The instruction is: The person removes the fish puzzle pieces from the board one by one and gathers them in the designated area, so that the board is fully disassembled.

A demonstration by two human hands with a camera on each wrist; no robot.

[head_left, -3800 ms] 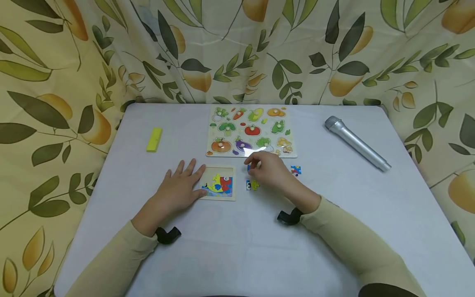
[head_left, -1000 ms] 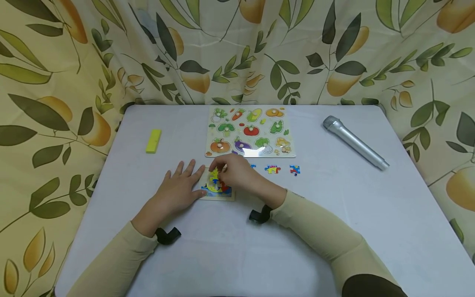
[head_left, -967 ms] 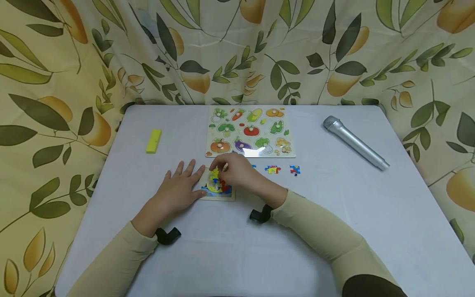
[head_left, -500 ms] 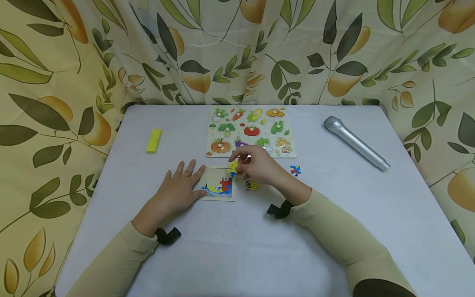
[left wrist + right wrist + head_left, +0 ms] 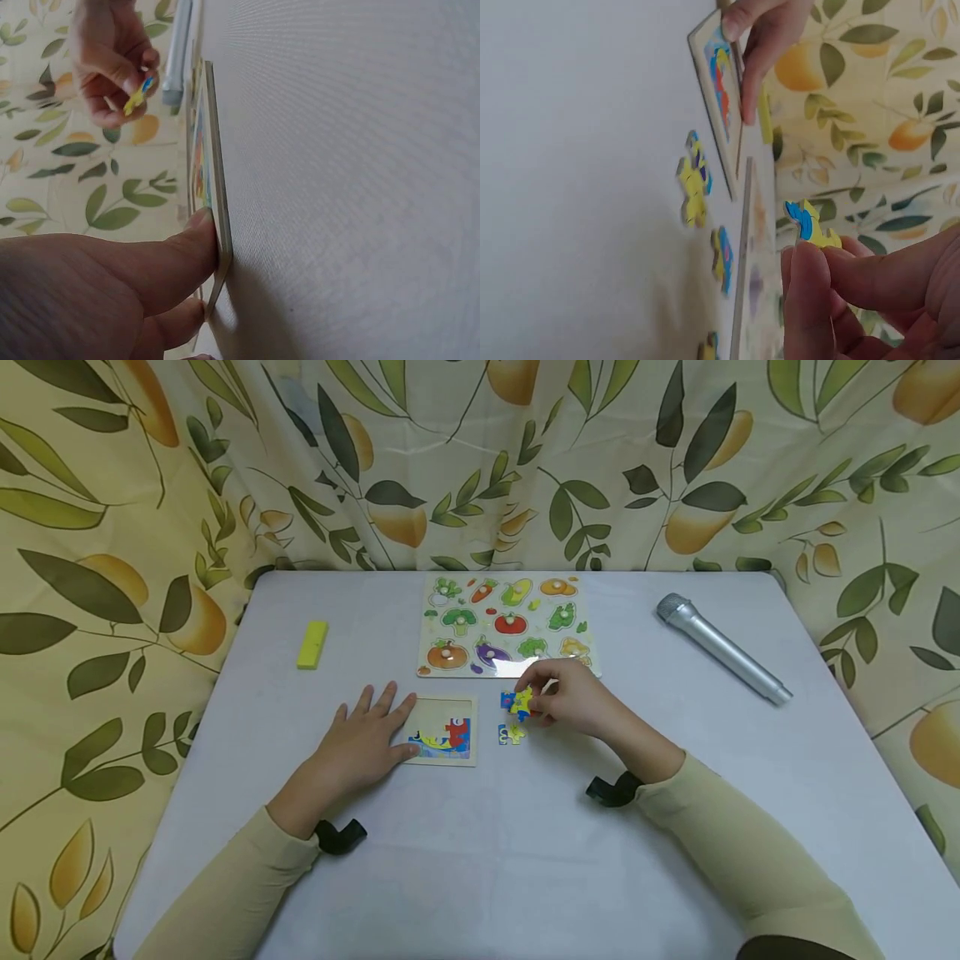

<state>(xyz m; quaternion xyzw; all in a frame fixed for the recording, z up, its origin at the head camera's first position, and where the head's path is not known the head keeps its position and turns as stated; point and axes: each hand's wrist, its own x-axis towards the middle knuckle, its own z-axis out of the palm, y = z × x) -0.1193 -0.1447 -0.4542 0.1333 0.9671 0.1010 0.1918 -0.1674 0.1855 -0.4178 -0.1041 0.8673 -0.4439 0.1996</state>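
Since half a second ago, the right hand (image 5: 577, 697) has drawn farther from the left hand (image 5: 363, 735), carrying a yellow-and-blue piece (image 5: 522, 702) from the tray (image 5: 474, 727) to above the loose pieces. Straight and spread, the left hand's fingers stay put, its thumb on the tray's rim. The tray lies just beside that hand, between the two, with a red piece (image 5: 456, 733) set in it and bare wood beyond. Pinched together, the right thumb and fingers hold the yellow-and-blue piece. This step looks like sorting out a piece that found no place — perhaps putting it back. If so, the next move calls for lowering it without nudging the blue-and-red piece (image 5: 507, 699) or the small yellow piece (image 5: 516, 734) near the fingertips. Only the right wrist view catches another loose piece (image 5: 709, 348), apparently hidden by the right hand from the head camera, and it shows the held piece lifted off the table. Left wrist's view adds a finger against the tray's outer side.
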